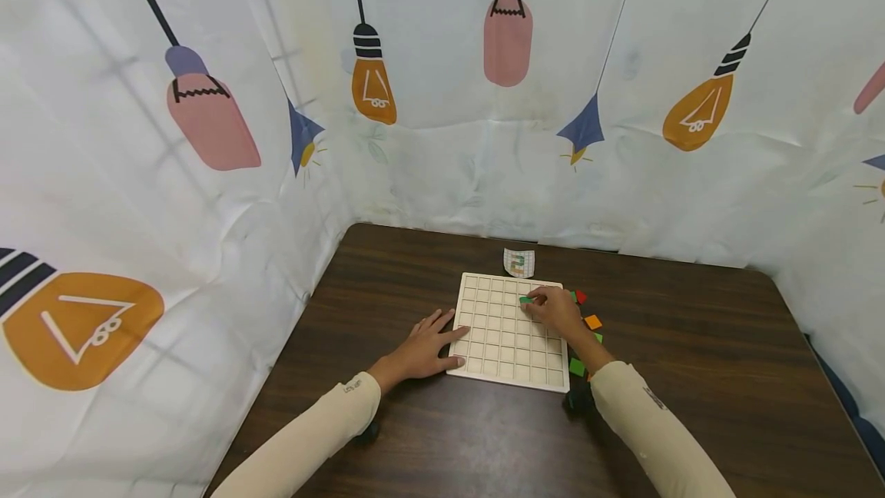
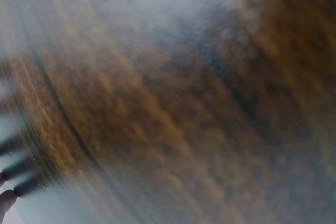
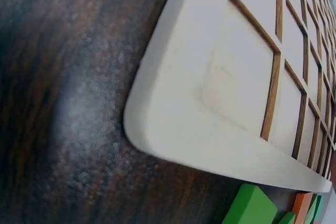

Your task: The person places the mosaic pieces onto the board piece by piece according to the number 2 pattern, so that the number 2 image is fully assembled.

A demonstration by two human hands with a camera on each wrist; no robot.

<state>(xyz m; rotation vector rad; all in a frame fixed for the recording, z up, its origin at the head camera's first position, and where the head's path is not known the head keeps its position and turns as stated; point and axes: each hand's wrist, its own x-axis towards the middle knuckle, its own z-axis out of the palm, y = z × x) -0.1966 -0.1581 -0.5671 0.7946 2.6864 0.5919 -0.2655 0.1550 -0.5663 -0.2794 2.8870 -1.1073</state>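
A pale wooden grid board (image 1: 508, 336) with square recesses lies on the dark table. My right hand (image 1: 555, 310) is over its far right part, pinching a small green tile (image 1: 525, 300) between thumb and fingers. At the board's left edge my left hand (image 1: 430, 348) rests with fingers spread, its fingertips touching the frame. In the right wrist view a rounded corner of the board (image 3: 173, 114) shows close up, but the right hand itself is not visible there. Only a few left fingertips (image 2: 7, 199) appear at the edge of the left wrist view.
Loose coloured tiles lie along the board's right side, among them an orange tile (image 1: 592, 322), a green tile (image 1: 577, 366) and a red tile (image 1: 581, 297). Behind the board is a small printed card (image 1: 519, 263) with a coloured grid pattern. A patterned white curtain (image 1: 442, 167) surrounds the table.
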